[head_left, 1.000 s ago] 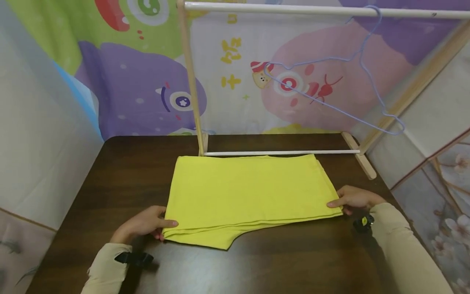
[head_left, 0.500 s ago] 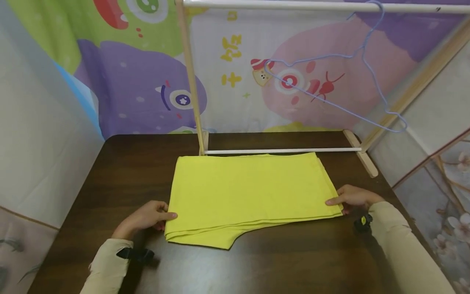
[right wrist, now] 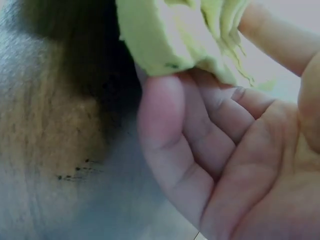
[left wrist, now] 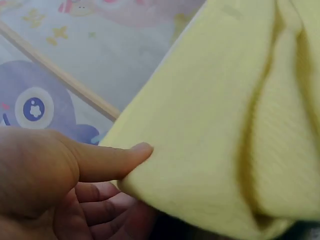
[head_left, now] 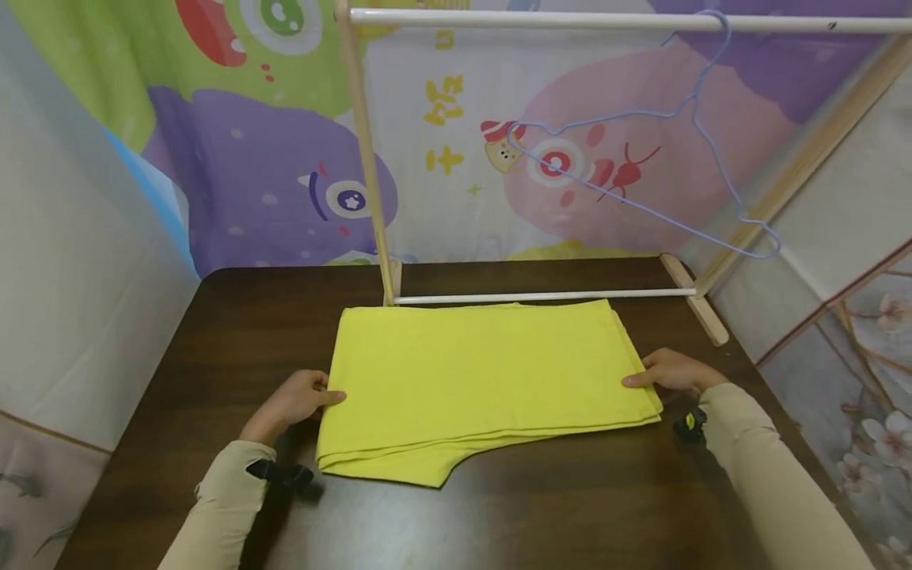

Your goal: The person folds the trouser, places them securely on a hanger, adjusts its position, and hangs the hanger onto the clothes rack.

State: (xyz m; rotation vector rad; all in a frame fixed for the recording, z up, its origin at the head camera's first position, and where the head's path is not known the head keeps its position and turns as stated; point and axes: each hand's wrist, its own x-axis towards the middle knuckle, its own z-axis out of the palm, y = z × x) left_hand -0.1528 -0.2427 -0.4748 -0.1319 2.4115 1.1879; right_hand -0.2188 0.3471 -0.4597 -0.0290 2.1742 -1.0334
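A pair of folded yellow trousers (head_left: 484, 372) lies across the table in the head view, with a pointed flap showing below the front fold. My left hand (head_left: 294, 402) pinches the left edge, thumb on top and fingers beneath. In the left wrist view the cloth (left wrist: 200, 120) slopes up from that thumb, with loose folds at its right. On the opposite side my right hand (head_left: 678, 372) holds the right edge, its thumb over the top layer. The right wrist view shows layered cloth edges (right wrist: 155, 35) between thumb and curled fingers.
Behind the trousers stands a rack with wooden posts and a white top bar (head_left: 541, 20). A light blue hanger (head_left: 641, 207) hangs from its right part. The rack's low white bar (head_left: 541, 298) runs just behind the cloth. Dark wooden table (head_left: 541, 507) shows in front.
My left hand has moved up the left edge, away from the near corner. My right hand has shifted slightly back along the right edge. The trousers stay nearly in place.
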